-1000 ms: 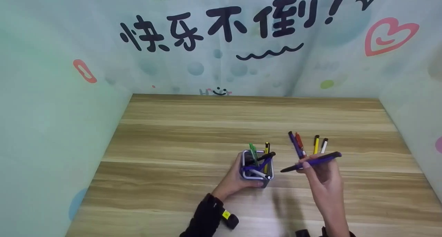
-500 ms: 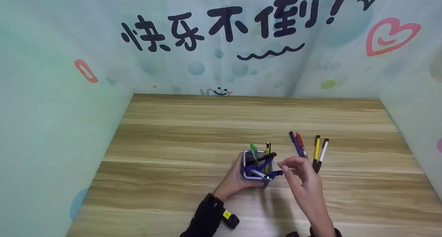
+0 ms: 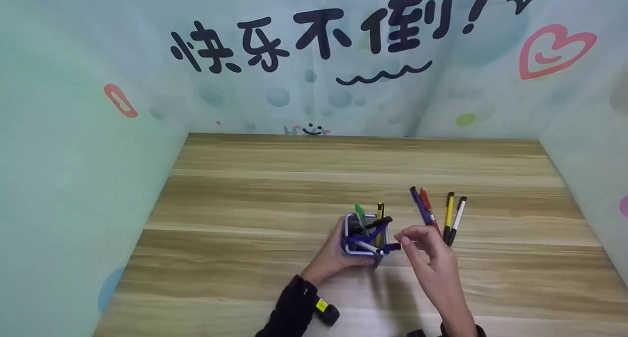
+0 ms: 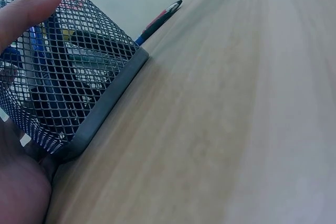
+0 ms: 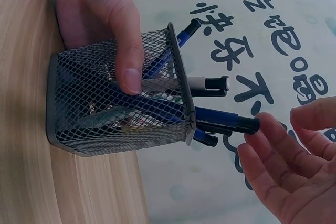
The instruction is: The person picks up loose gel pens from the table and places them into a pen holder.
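My left hand [image 3: 331,256] grips a dark metal-mesh pen holder [image 5: 79,103], with the thumb laid along one mesh side. Several pens stand in it, among them a green pen [image 3: 360,214], a yellow pen [image 3: 380,210] and a white pen [image 5: 197,83] with a black end. A blue pen [image 5: 220,119] with a dark cap leans out over the rim toward my right hand [image 3: 434,258]. The fingers of that hand are loosely bent beside the cap, the thumb apart from it. Whether a fingertip touches the cap I cannot tell.
Beyond the right hand, a purple-blue pen [image 3: 419,204], a red pen [image 3: 427,204], a yellow-and-black pen [image 3: 449,212] and a white-and-black pen [image 3: 458,217] lie on the wooden table [image 3: 245,204]. A printed cloth [image 3: 274,101] hangs behind the table.
My right hand moved left to the pen holder and let go of the blue pen, which now leans inside it. The left hand has kept its grip in place.
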### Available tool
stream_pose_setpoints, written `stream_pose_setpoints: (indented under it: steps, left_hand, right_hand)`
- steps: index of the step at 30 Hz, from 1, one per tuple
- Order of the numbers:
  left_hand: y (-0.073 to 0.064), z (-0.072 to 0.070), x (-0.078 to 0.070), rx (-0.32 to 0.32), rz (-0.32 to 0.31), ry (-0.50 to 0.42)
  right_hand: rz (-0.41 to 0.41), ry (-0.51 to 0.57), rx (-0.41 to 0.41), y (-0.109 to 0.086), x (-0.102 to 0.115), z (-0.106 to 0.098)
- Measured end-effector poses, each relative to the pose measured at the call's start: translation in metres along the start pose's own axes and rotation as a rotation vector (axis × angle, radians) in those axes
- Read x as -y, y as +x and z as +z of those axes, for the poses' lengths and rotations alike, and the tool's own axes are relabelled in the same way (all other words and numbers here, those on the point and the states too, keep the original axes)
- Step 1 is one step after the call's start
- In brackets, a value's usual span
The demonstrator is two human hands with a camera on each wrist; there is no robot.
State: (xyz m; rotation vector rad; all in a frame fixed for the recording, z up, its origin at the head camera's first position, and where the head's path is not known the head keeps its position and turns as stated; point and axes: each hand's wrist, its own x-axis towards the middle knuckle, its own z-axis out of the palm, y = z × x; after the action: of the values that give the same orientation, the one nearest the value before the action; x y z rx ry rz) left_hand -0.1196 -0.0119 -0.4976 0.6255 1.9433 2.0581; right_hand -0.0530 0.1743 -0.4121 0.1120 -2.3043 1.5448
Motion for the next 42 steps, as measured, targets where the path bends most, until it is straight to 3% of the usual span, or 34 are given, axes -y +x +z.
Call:
stream_pose_setpoints:
  steps: [2, 8, 15, 21, 28, 32, 42]
  left_hand:
    - [0.000, 0.000, 0.001, 0.002, -0.002, 0.000]
    - [0.004, -0.001, 0.020, -0.005, -0.026, 0.021]
    - [0.004, -0.003, 0.027, -0.006, -0.031, 0.026]
    - [0.005, -0.002, 0.024, 0.002, -0.020, 0.013]
    - [0.000, -0.001, 0.003, 0.014, -0.009, 0.002]
    - [0.000, 0.000, 0.001, 0.012, -0.015, 0.000]
    - [0.001, -0.001, 0.002, 0.025, -0.003, -0.016]
  right_hand:
    - [0.006, 0.000, -0.005, 0.001, -0.002, -0.002]
    - [0.040, -0.029, -0.035, 0.008, -0.016, -0.012]
    - [0.199, -0.167, -0.032, 0.019, -0.042, -0.030]
    - [0.335, -0.277, 0.021, 0.027, -0.065, -0.044]
    - [0.447, -0.343, 0.191, 0.029, -0.088, -0.059]
    - [0.430, -0.426, 0.257, 0.028, -0.099, -0.060]
    - [0.360, -0.589, 0.255, 0.030, -0.103, -0.058]
